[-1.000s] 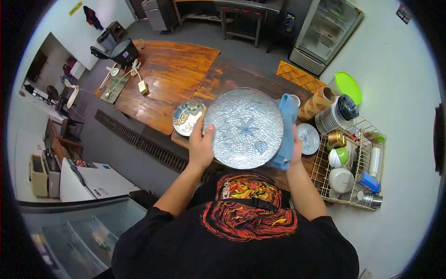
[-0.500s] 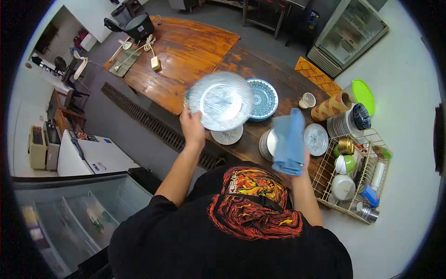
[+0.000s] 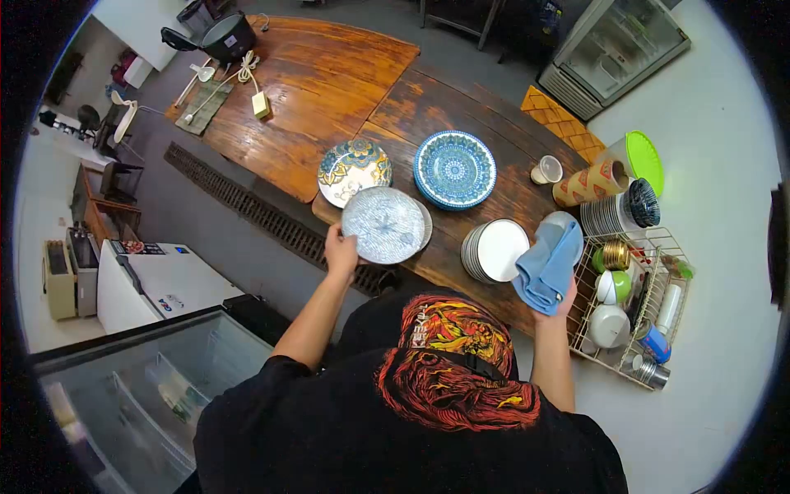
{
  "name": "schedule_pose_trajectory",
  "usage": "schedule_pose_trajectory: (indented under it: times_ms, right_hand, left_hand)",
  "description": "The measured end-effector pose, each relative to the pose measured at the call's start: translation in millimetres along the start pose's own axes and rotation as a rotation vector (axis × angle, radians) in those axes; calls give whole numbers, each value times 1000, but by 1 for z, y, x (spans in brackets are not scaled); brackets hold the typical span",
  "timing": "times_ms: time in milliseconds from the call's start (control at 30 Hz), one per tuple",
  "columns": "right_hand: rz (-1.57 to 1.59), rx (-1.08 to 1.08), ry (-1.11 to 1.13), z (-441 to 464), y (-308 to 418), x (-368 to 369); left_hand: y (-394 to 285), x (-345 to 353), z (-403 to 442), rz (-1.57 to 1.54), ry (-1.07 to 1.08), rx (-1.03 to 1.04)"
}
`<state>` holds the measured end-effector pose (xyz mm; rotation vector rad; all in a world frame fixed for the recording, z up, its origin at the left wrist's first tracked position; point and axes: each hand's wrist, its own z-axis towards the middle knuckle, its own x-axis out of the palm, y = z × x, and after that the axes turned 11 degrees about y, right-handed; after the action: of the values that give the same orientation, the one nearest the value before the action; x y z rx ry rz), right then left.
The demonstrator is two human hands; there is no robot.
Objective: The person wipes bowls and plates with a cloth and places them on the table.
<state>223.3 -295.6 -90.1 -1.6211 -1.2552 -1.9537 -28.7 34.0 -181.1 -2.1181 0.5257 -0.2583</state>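
Note:
My left hand (image 3: 341, 252) grips the near left rim of a blue-and-white patterned plate (image 3: 383, 226). Part of another plate (image 3: 425, 226) shows under its right side; I cannot tell whether the two touch. Just behind lies a floral plate (image 3: 354, 169) with a yellow and blue border. To the right of that is a stack of blue patterned plates (image 3: 455, 169). A folded blue cloth (image 3: 547, 267) is held in my right hand (image 3: 562, 305), its fingers mostly hidden by the cloth. Beside the cloth stands a stack of white plates (image 3: 503, 250), and a plate (image 3: 563, 221) is partly covered behind it.
At right a wire dish rack (image 3: 642, 239) holds bowls, cups and cans. A patterned cardboard tube (image 3: 588, 185), a small plastic tub (image 3: 546, 170) and a green-lidded container (image 3: 644, 163) stand behind. A black pot (image 3: 228, 39) and cords sit on the wooden table's (image 3: 329, 74) far left.
My left hand has brought the plate down and nearer, uncovering the floral plate behind. The cloth in my right hand has moved right, beside the white plates.

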Motion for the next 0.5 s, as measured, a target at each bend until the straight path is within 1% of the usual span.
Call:
schedule_pose_trajectory:
  times_ms: [100,167,200,267,300,433,500]
  right_hand:
    - [-76,22,-254,1,-12,11]
    - [-69,15,-291,-1,-16,11]
    - [-61,13,-318,-2,-18,11]
    - [-42,14,-369,-4,-21,10]
    - [-43,14,-373,-5,-22,11]
    - [-70,6,-452,-12,-25,16]
    - [-81,3,-487,-12,-30,20]
  left_hand:
    - [34,3,22,15,64,-36]
    - [34,7,29,148,72,28]
    - [34,9,30,150,81,26]
    - [35,12,33,20,79,-33]
    - [34,11,37,21,81,-36]
    - [33,-6,76,21,-20,210]
    - [40,-19,112,102,-64,262]
